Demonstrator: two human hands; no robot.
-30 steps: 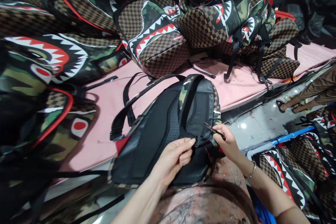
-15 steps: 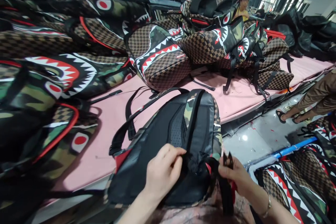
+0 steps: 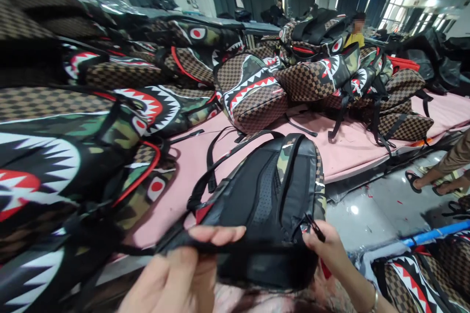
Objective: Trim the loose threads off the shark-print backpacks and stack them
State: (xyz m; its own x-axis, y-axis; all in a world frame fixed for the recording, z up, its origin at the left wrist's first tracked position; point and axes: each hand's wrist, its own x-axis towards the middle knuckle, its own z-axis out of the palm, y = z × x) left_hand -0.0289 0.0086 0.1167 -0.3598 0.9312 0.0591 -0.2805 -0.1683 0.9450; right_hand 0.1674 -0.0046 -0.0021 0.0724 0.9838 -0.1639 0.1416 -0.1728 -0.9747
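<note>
As slack seems unwanted, a strap (image 3: 257, 248) is pinched in the seven-o'clock left hand (image 3: 174, 271). Snips (image 3: 316, 228) are gripped in the right hand (image 3: 329, 247).

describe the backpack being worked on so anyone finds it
Find the pink table. At its near edge, by the right hand, is a backpack with its black padded back facing up. The nearest bags show checks, camouflage or shark teeth instead.
</note>
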